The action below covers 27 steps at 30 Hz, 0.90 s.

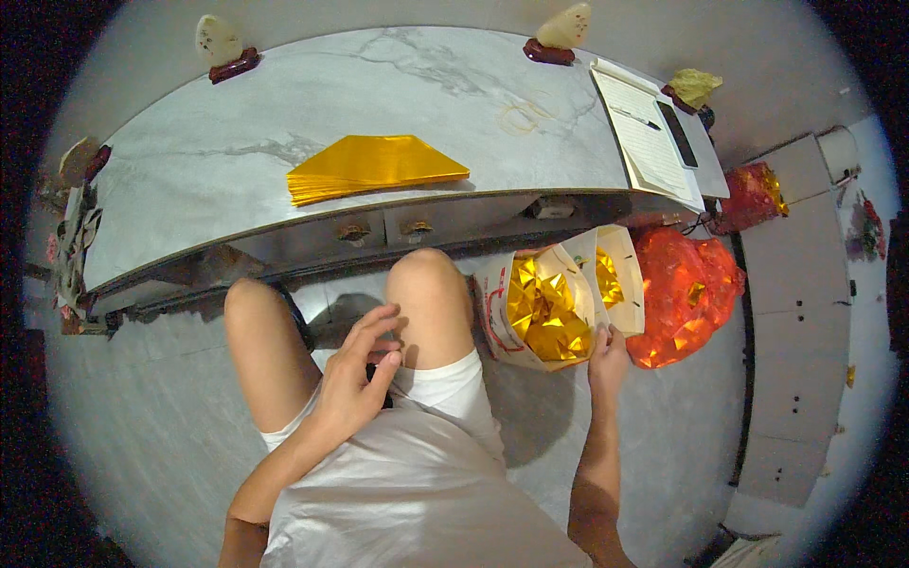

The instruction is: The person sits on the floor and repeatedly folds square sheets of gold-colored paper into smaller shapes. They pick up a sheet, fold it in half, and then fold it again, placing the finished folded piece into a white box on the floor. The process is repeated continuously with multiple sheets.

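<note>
My right hand (pixel 609 358) grips the near right rim of a cream paper bag (pixel 499 301) with red print, which stands on the floor to the right of my knees. Shiny gold folded foil pieces (pixel 552 312) fill it, and its upper flaps are spread. My left hand (pixel 358 374) hovers over my lap beside my right knee, fingers loosely bent and apart, with nothing in it. A fanned stack of gold foil paper sheets (pixel 379 168) lies on the marbled tabletop (pixel 237 180), near its front edge.
A red plastic bag (pixel 686 293) with gold pieces leans beside the paper bag. Farther right is another red bag (pixel 753 197). On the table lie a notebook (pixel 639 128) with a pen, a black phone (pixel 676 134) and rubber bands (pixel 521 117). Ornamental stones (pixel 566 26) stand along the back edge.
</note>
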Tool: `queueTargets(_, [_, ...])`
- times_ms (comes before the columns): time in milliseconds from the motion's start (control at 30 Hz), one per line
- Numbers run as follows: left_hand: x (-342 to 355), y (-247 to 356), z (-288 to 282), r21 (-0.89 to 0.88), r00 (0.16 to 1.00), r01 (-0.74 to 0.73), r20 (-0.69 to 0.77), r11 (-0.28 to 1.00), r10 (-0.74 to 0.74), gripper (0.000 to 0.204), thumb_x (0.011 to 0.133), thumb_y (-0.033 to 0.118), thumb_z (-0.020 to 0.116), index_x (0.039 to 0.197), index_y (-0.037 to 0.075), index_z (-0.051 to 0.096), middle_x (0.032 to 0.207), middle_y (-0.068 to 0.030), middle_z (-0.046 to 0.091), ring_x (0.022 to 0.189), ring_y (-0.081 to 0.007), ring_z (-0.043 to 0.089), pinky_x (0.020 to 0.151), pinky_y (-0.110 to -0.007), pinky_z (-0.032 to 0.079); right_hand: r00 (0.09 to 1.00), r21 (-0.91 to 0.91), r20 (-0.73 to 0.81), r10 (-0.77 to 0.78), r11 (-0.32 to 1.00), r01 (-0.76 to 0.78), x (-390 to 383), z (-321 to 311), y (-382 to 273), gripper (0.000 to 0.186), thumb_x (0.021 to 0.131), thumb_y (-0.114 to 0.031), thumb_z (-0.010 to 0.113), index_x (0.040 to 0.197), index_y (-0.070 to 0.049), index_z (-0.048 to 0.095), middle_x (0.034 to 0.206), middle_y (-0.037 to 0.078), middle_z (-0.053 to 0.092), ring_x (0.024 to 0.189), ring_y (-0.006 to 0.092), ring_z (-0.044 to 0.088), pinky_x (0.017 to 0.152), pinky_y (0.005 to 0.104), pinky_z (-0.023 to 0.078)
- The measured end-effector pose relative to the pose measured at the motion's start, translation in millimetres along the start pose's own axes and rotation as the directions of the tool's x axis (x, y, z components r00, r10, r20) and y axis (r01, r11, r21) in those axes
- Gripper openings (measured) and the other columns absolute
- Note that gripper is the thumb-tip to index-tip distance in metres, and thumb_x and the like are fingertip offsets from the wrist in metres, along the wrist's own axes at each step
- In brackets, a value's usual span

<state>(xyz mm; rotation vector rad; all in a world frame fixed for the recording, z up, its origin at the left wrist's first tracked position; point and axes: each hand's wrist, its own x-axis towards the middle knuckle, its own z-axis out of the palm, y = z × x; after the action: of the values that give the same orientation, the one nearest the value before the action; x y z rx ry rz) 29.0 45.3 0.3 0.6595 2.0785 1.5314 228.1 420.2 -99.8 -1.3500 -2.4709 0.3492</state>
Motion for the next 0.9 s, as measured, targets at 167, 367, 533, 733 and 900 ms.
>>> queueTargets(167, [-0.5, 2.1, -0.9, 0.002, 0.999, -0.028, 0.047, 1.0, 0.028, 0.037, 0.096, 0.002, 0.055, 0.133, 0.003, 0.054, 0.148, -0.0148, 0.046, 0.112, -0.0223, 0.064, 0.093, -0.034, 0.054, 0.979, 0.149, 0.143, -0.148, 0.981, 0.127, 28.5, -28.4, -83.8, 0.031, 0.101, -0.027, 0.055, 0.115, -0.003, 0.067, 0.111, 0.021, 0.069, 0.1, 0.0383, 0.067, 0.085, 0.0451, 0.052])
queueTargets(367, [-4.9, -1.2, -5.3, 0.044, 0.998, -0.053, 0.035, 0.998, 0.052, 0.031, 0.096, 0.003, 0.057, 0.127, 0.001, 0.059, 0.144, -0.0165, 0.049, 0.117, -0.0255, 0.063, 0.092, -0.034, 0.056, 0.772, 0.441, -0.025, -0.635, 0.686, 0.579, 56.3, -54.5, -246.9, 0.021, 0.091, -0.008, 0.067, 0.111, -0.002, 0.068, 0.093, 0.014, 0.066, 0.085, 0.0291, 0.067, 0.076, 0.0372, 0.053])
queueTargets(533, [-9.6, -1.0, -10.2, 0.007, 0.999, 0.003, 0.032, 1.0, -0.004, 0.029, 0.097, 0.005, 0.056, 0.126, 0.002, 0.06, 0.143, -0.0165, 0.05, 0.118, -0.027, 0.062, 0.092, -0.035, 0.056, 0.436, 0.267, -0.197, -0.878, 0.38, 0.886, 71.2, -61.5, -330.6, 0.026, 0.085, -0.009, 0.072, 0.11, -0.004, 0.069, 0.103, 0.011, 0.065, 0.096, 0.0307, 0.064, 0.08, 0.04, 0.054])
queueTargets(733, [-8.2, -0.3, -16.6, 0.035, 0.999, -0.032, 0.017, 0.999, 0.032, 0.028, 0.098, 0.007, 0.056, 0.125, 0.003, 0.061, 0.14, -0.0166, 0.054, 0.117, -0.0279, 0.063, 0.091, -0.035, 0.056, 0.373, 0.177, 0.114, -0.921, 0.388, 0.905, 75.9, -57.9, -355.8, 0.03, 0.084, -0.021, 0.073, 0.109, -0.005, 0.069, 0.1, 0.011, 0.063, 0.099, 0.0297, 0.062, 0.083, 0.0408, 0.053])
queueTargets(900, [-9.2, -0.8, -16.8, 0.018, 1.0, -0.026, 0.005, 1.0, 0.026, 0.028, 0.097, 0.009, 0.058, 0.124, 0.004, 0.062, 0.139, -0.0157, 0.055, 0.11, -0.0258, 0.066, 0.088, -0.035, 0.056, 0.343, 0.155, 0.184, -0.921, 0.372, 0.915, 74.2, -66.5, -358.8, 0.028, 0.087, -0.019, 0.072, 0.111, -0.004, 0.07, 0.104, 0.009, 0.066, 0.099, 0.0274, 0.063, 0.085, 0.037, 0.053])
